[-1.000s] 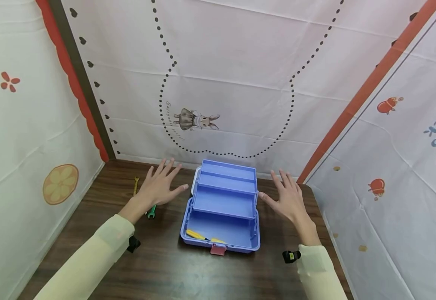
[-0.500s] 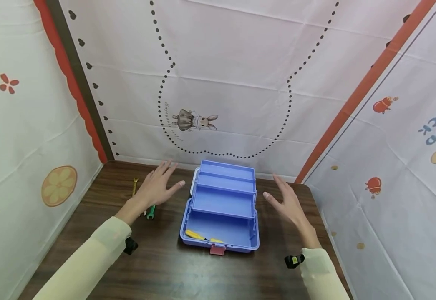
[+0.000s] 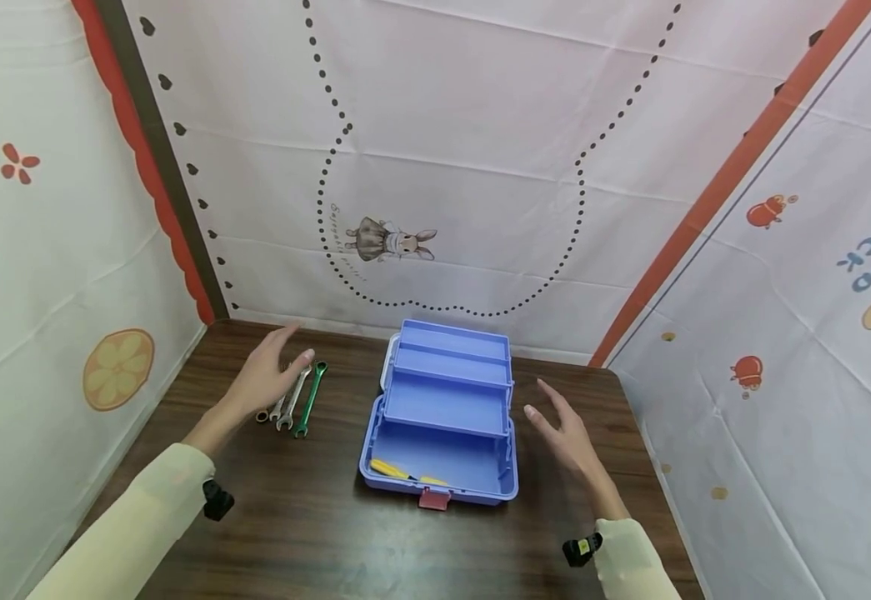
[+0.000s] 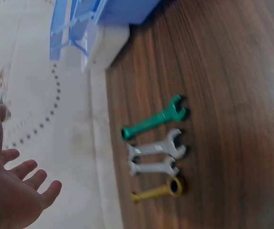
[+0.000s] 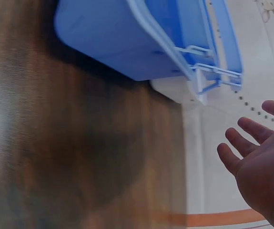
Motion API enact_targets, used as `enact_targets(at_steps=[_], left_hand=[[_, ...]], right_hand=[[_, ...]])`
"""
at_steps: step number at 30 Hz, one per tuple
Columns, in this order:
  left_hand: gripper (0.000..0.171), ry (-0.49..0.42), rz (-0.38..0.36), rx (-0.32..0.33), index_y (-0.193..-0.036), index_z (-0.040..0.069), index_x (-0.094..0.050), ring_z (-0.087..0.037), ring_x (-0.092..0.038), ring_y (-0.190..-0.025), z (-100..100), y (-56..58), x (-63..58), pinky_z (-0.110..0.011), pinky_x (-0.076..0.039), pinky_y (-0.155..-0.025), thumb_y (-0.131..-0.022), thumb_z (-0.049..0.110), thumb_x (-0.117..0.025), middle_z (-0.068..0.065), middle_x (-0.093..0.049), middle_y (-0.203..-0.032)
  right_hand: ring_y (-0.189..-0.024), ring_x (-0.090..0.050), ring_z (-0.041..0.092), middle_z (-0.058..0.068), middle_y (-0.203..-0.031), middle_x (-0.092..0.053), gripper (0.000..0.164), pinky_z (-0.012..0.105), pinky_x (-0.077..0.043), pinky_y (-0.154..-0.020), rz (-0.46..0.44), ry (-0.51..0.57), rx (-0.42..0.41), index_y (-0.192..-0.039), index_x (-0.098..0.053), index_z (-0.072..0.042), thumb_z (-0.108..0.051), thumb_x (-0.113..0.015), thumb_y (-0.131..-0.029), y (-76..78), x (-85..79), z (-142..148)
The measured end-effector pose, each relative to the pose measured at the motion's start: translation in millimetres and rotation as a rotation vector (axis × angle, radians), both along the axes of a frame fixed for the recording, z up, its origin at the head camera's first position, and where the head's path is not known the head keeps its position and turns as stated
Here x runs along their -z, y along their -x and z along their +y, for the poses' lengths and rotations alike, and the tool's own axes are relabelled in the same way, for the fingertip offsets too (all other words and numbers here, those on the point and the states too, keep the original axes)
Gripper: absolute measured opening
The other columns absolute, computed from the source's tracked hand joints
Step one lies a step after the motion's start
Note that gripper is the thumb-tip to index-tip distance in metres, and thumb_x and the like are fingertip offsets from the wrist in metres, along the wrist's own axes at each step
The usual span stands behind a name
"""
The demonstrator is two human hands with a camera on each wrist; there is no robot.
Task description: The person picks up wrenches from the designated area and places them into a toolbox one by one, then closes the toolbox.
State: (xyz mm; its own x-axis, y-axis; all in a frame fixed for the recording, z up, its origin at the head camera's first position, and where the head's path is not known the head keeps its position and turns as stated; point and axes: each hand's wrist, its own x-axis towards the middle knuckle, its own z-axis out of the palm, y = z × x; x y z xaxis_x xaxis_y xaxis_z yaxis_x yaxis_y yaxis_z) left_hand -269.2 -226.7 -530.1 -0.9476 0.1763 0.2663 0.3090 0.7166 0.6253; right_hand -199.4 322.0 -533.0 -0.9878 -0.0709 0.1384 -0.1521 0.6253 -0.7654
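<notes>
My left hand [image 3: 264,379] hovers over the wrenches at the table's left, fingers loosely extended and holding nothing. Beside its thumb lies a green wrench [image 3: 311,400]. Left of that is a larger silver wrench [image 3: 294,400], then a smaller silver wrench [image 4: 153,167] and a yellow wrench [image 4: 156,192], both partly covered by the hand in the head view. To the right of the blue toolbox [image 3: 446,408], my right hand [image 3: 566,433] is held in the air with relaxed fingers and nothing in it. The toolbox stands open with its trays raised.
Yellow-handled tools [image 3: 390,469] lie in the toolbox's bottom, near its red latch [image 3: 435,499]. A dark wood table [image 3: 405,558] carries everything. Printed white cloth [image 3: 480,242] walls it in at the back and both sides.
My left hand has moved left and toward me, uncovering the green and silver wrenches. My right hand has drawn slightly toward me, its fingers less spread. The toolbox stays put.
</notes>
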Motion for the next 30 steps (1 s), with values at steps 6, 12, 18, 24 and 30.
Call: enact_targets(at_steps=[6, 12, 18, 24, 30], left_hand=[[0.071, -0.036, -0.019, -0.106, -0.156, -0.008, -0.04, -0.056, -0.042, -0.14, -23.9, -6.5, 20.5, -0.073, -0.037, -0.109, -0.109, 0.041, -0.061, -0.035, -0.044, -0.154], [0.072, -0.121, -0.077, -0.237, -0.152, -0.011, -0.044, -0.054, -0.052, -0.129, -37.7, -15.0, 44.3, -0.068, -0.049, -0.099, -0.106, 0.04, -0.066, -0.036, -0.05, -0.144], [0.074, -0.158, -0.133, -0.283, -0.152, -0.013, -0.042, -0.053, -0.05, -0.132, -45.9, -12.6, 63.8, -0.065, -0.05, -0.103, -0.104, 0.037, -0.07, -0.037, -0.048, -0.146], [0.068, -0.182, -0.185, -0.335, -0.15, -0.013, -0.044, -0.053, -0.054, -0.129, -48.1, -7.3, 79.4, -0.063, -0.051, -0.102, -0.103, 0.027, -0.072, -0.037, -0.051, -0.145], [0.063, -0.172, -0.197, -0.366, -0.149, -0.013, -0.046, -0.052, -0.055, -0.128, -46.0, -4.5, 89.0, -0.063, -0.05, -0.103, -0.103, 0.021, -0.071, -0.037, -0.052, -0.143]], right_hand=[[-0.144, -0.046, 0.048, 0.027, -0.158, -0.048, 0.062, 0.065, -0.039, -0.116, -0.058, 0.132, 0.011, -0.159, -0.045, -0.007, -0.035, -0.064, -0.107, -6.6, 18.3, -4.7], [-0.141, -0.05, 0.048, 0.033, -0.153, -0.049, 0.055, 0.058, -0.04, -0.117, -0.087, 0.198, 0.004, -0.156, -0.045, 0.004, -0.022, -0.06, -0.109, -11.3, 31.3, -13.6], [-0.136, -0.054, 0.045, 0.034, -0.15, -0.052, 0.049, 0.046, -0.054, -0.105, -0.097, 0.326, 0.028, -0.153, -0.047, 0.009, -0.016, -0.055, -0.111, -16.1, 49.1, -17.6], [-0.13, -0.058, 0.029, 0.035, -0.149, -0.051, 0.048, 0.052, -0.055, -0.103, -0.132, 0.482, 0.019, -0.151, -0.048, 0.01, -0.016, -0.054, -0.112, -18.4, 62.7, -19.0], [-0.12, -0.063, 0.014, 0.033, -0.149, -0.052, 0.048, 0.037, -0.057, -0.1, -0.216, 0.58, 0.038, -0.15, -0.049, 0.01, -0.019, -0.055, -0.112, -16.7, 68.3, -20.2]])
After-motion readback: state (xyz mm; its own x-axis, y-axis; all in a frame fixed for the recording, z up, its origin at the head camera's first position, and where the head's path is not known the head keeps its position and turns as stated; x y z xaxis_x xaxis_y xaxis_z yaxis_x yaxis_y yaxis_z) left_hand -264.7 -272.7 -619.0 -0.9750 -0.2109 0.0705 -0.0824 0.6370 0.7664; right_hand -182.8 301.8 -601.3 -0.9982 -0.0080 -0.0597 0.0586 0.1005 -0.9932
